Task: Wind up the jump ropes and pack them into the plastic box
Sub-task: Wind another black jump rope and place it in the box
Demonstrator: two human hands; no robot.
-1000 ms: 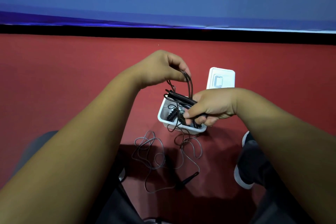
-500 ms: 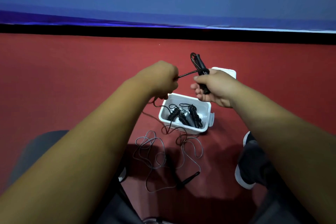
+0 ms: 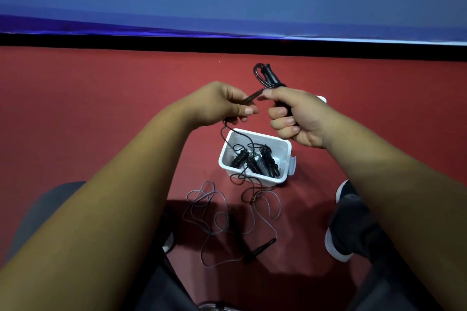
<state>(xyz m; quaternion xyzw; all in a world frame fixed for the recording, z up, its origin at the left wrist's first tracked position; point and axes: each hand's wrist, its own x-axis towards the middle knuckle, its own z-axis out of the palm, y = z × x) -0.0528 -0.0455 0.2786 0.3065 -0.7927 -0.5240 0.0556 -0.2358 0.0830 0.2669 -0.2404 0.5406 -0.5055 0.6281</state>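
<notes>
Two hands, one rope in work; entries follow.

1. Rope handles (image 3: 267, 76): black, standing up out of your right hand (image 3: 298, 118), whose fingers curl tight round them. A second ago this hand sat low at the box; it now rides above the far side.
2. Cord (image 3: 252, 95): pinched between thumb and fingers of your left hand (image 3: 222, 106), which has closed in over the last half second until it nearly meets your right thumb. This reads as a wrap about to go round the handles.
3. Trailing cord: drops from your left hand, crosses the plastic box (image 3: 288, 145) and joins a loose tangle (image 3: 219, 214) on the red floor (image 3: 101, 108). A stray handle (image 3: 262, 247) lies at the near end. All of this is unchanged, so most of the winding remains.
4. Wound ropes (image 3: 255, 163): bundles already lying inside the box, undisturbed.
5. Lid (image 3: 322, 100): white, mostly hidden behind your right hand.
</notes>
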